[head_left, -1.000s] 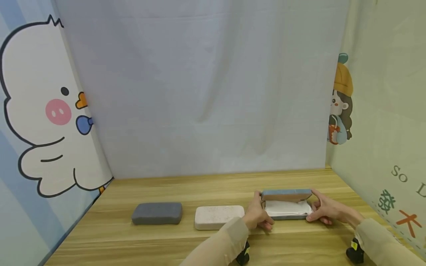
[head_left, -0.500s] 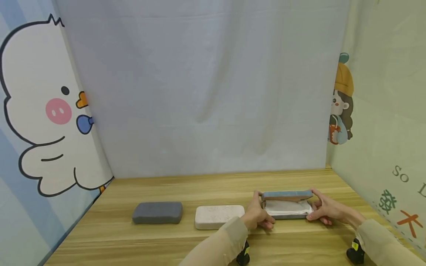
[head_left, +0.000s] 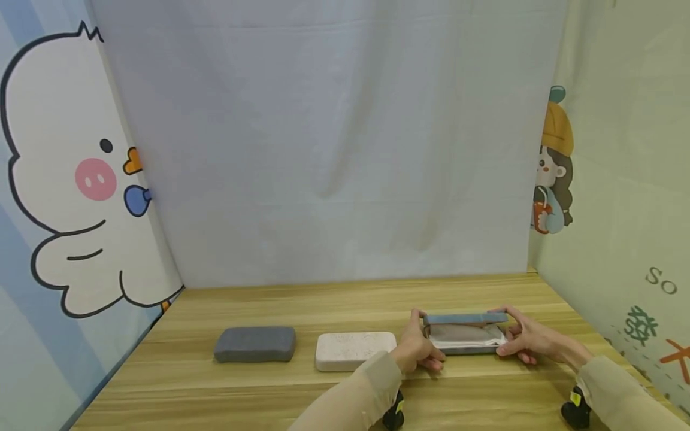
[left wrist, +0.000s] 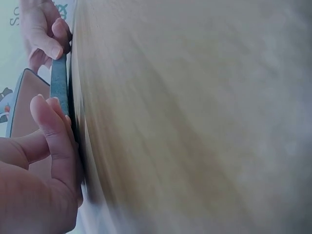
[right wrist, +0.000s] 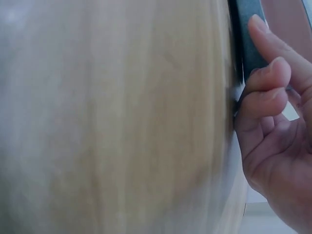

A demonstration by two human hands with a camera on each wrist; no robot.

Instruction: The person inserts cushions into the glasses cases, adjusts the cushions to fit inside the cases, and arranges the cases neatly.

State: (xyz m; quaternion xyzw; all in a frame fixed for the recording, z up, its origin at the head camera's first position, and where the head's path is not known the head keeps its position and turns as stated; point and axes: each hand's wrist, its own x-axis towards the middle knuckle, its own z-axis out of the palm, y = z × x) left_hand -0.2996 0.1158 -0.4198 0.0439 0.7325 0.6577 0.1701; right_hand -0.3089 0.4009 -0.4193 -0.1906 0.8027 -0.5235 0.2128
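Note:
A blue-grey eyeglass case [head_left: 466, 319] lies on the table, right of the middle, with its lid tilted partly up. Inside is something silvery white [head_left: 466, 336]; its kind is unclear. My left hand [head_left: 417, 348] holds the case's left end, with fingers at both the lid and the base. At the other end, my right hand [head_left: 530, 336] grips it, the thumb at the front corner and a finger on the lid. In the left wrist view, the pinkish inside of the lid [left wrist: 31, 105] shows behind the base's front edge. The right wrist view has my curled right fingers [right wrist: 268, 80] against the case.
A speckled white case [head_left: 353, 350] sits just left of my left hand, partly behind the sleeve. Farther left is a dark grey case [head_left: 255, 344]. A pale curtain [head_left: 334, 149] hangs behind the wooden table [head_left: 242, 395], and printed cloth walls flank it.
The lid of the blue-grey case has come down somewhat, and the silvery contents look more shaded. My right fingertip has shifted slightly inward along the lid. Both hands otherwise stay in place.

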